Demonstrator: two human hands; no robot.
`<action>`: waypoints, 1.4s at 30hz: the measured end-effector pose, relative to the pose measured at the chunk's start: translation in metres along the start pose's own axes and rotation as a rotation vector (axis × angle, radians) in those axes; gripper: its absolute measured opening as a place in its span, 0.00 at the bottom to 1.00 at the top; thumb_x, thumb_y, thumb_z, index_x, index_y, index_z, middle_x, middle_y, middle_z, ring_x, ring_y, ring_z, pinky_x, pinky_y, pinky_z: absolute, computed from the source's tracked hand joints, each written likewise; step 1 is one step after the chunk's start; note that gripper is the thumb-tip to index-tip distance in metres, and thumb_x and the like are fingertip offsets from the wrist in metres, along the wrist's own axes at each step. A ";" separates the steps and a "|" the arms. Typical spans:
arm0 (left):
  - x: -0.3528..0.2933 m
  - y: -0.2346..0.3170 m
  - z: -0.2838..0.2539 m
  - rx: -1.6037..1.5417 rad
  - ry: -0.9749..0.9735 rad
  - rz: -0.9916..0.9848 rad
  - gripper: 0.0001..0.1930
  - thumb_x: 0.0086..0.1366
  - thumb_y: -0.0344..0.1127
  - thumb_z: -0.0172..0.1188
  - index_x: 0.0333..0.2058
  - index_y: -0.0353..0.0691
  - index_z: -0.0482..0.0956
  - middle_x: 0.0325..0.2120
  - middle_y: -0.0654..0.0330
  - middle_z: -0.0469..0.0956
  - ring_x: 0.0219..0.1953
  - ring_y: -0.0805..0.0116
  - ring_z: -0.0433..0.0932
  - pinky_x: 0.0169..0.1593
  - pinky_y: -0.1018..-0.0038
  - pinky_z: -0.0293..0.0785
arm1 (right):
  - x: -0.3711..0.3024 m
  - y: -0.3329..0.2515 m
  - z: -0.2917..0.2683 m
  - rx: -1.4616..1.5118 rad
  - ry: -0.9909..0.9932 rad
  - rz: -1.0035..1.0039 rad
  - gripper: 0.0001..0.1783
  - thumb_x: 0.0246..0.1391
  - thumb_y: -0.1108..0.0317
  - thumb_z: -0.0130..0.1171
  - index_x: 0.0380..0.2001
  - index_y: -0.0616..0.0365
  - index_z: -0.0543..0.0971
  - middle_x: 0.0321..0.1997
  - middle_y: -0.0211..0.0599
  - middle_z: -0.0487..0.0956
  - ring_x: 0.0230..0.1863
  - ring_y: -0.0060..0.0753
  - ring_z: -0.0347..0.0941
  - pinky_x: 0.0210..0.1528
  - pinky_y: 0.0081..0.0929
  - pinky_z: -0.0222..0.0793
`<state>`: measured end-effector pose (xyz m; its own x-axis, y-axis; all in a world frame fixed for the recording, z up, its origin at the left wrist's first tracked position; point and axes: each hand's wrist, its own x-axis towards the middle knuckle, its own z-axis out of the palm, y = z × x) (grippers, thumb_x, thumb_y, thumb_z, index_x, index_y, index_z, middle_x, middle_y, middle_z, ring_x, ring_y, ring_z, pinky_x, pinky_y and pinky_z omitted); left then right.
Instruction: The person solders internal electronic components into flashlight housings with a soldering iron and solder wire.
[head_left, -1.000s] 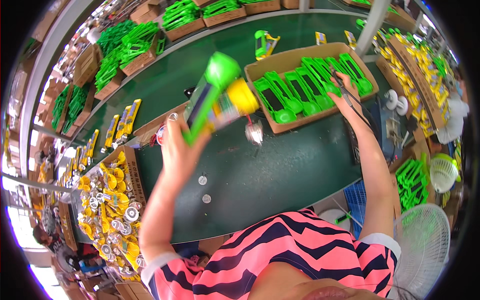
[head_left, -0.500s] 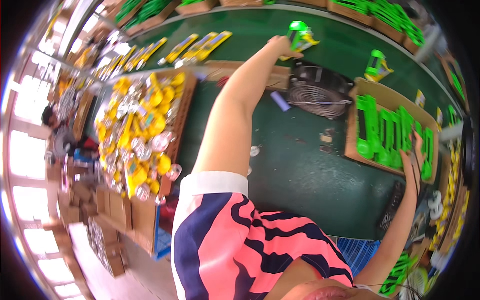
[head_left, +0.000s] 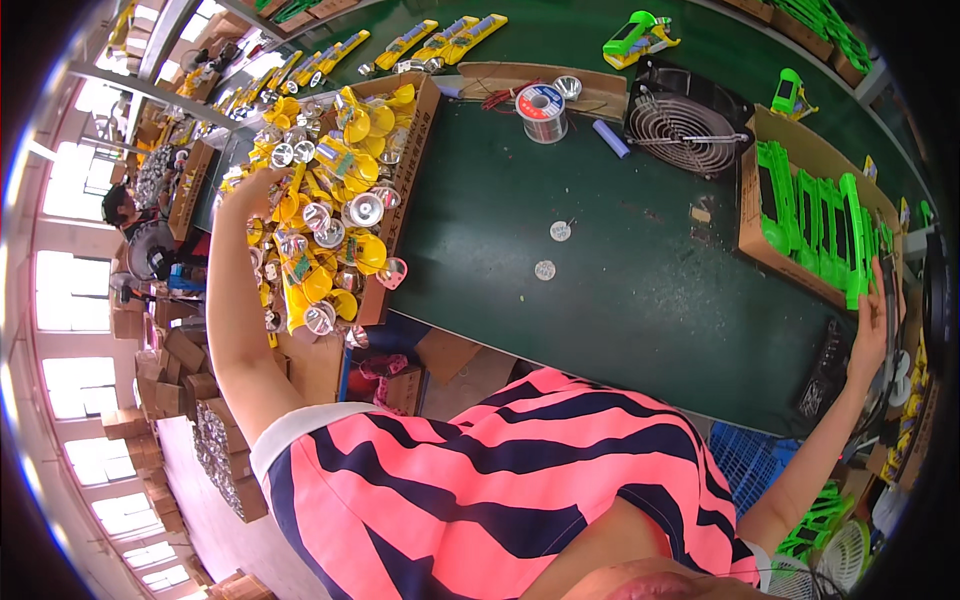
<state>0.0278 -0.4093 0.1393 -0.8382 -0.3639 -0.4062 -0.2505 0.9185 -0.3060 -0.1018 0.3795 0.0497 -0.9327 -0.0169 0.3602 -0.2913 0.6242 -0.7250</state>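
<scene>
My left hand (head_left: 258,192) reaches over the far left side of a carton (head_left: 408,190) heaped with yellow lamp parts (head_left: 372,253) with shiny round reflectors. Its fingertips are lost among the parts, so whether they grip one is unclear. At the right, my right hand (head_left: 872,328) is at the front corner of a carton (head_left: 790,262) of green plastic casings. Its thumb and fingers are closed about the lower end of one green casing (head_left: 854,240), which juts over the carton's front wall. A dark cord runs beside this hand.
A black fan with a wire guard (head_left: 685,132) and a solder spool (head_left: 541,113) stand at the far side of the green table (head_left: 620,300). Beyond, a green-and-yellow lamp (head_left: 640,40) and yellow strips (head_left: 460,40) lie on the belt. Two small round discs (head_left: 545,270) lie mid-table.
My left hand has left the green-and-yellow lamp on the belt and swung left to the yellow parts. My right hand has shifted to the carton's front corner, and one casing now juts out.
</scene>
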 end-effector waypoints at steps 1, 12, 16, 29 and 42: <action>-0.011 0.006 0.017 0.002 0.002 0.007 0.31 0.42 0.18 0.56 0.48 0.53 0.71 0.49 0.53 0.67 0.45 0.53 0.72 0.46 0.64 0.69 | -0.017 -0.011 0.003 -0.004 0.005 0.004 0.14 0.55 0.74 0.46 0.46 0.62 0.69 0.50 0.30 0.70 0.30 0.16 0.59 0.38 0.14 0.59; -0.007 0.004 0.022 -0.001 0.359 0.178 0.31 0.45 0.14 0.52 0.48 0.52 0.70 0.57 0.55 0.57 0.53 0.52 0.64 0.53 0.64 0.64 | -0.138 -0.037 0.113 -0.059 -0.196 -0.175 0.21 0.45 0.82 0.50 0.46 0.59 0.67 0.46 0.41 0.73 0.50 0.47 0.65 0.53 0.31 0.60; -0.012 -0.011 0.010 0.054 0.360 0.203 0.29 0.43 0.18 0.57 0.48 0.48 0.69 0.53 0.54 0.63 0.53 0.54 0.64 0.53 0.65 0.63 | -0.144 -0.044 0.126 -0.196 -0.125 -0.205 0.21 0.45 0.80 0.49 0.46 0.58 0.67 0.47 0.35 0.73 0.54 0.47 0.62 0.57 0.36 0.56; -0.093 0.350 -0.054 0.118 0.356 0.947 0.12 0.34 0.33 0.59 0.22 0.36 0.74 0.20 0.54 0.74 0.26 0.56 0.74 0.32 0.65 0.69 | -0.159 -0.019 0.125 -0.135 0.014 -0.193 0.22 0.46 0.79 0.52 0.46 0.58 0.65 0.44 0.37 0.75 0.53 0.45 0.65 0.60 0.36 0.53; -0.096 0.446 0.034 -0.673 0.498 1.371 0.06 0.43 0.28 0.61 0.25 0.40 0.76 0.30 0.60 0.69 0.32 0.62 0.69 0.36 0.71 0.65 | -0.162 -0.040 0.126 -0.043 -0.035 -0.147 0.24 0.42 0.81 0.54 0.44 0.57 0.62 0.43 0.32 0.76 0.50 0.42 0.69 0.61 0.40 0.50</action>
<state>0.0130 0.0300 0.0130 -0.6319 0.7120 0.3062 0.7416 0.4406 0.5059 0.0343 0.2588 -0.0540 -0.8876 -0.1379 0.4394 -0.4169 0.6460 -0.6394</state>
